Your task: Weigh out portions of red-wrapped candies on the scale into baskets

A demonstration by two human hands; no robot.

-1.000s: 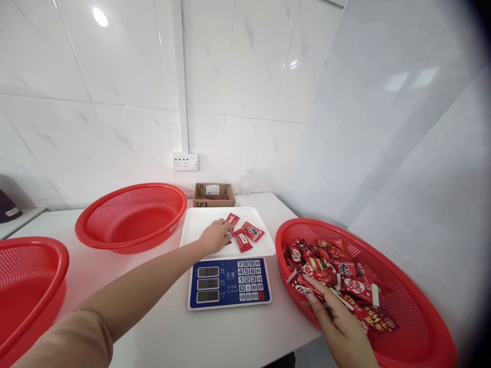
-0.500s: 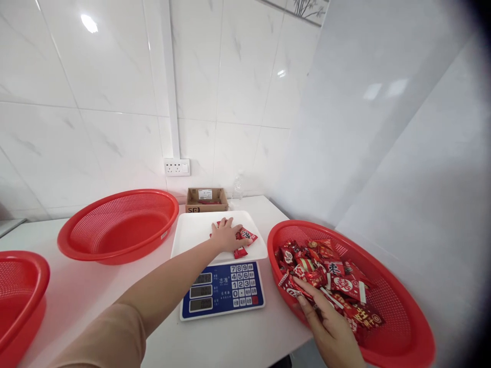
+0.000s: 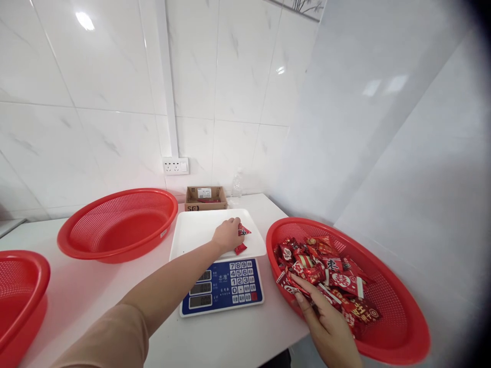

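My left hand (image 3: 227, 236) is over the white tray (image 3: 195, 232) of a digital scale, its fingers curled round red wrapped sweets. One red packet (image 3: 244, 230) sticks out past the fingers, and a smaller red sweet (image 3: 241, 249) lies on the tray beside them. How many are in the grasp is hidden. At the near left side of a red basket (image 3: 399, 306), my right hand (image 3: 326, 317) pinches a red and white packet (image 3: 288, 285) between thumb and fingers. Mixed red sweets (image 3: 341, 281) are heaped in that basket.
The scale's blue keypad panel (image 3: 222, 301) faces me. To the left stand a red basket (image 3: 115, 240) and another red basket (image 3: 23, 301). Behind the scale are a small cardboard box (image 3: 206, 204) and a clear bottle (image 3: 237, 185), with a wall socket (image 3: 175, 165) above.
My left hand's spread fingers have closed round packets on the tray, and fewer packets show there. My right hand stays almost in place at the basket.
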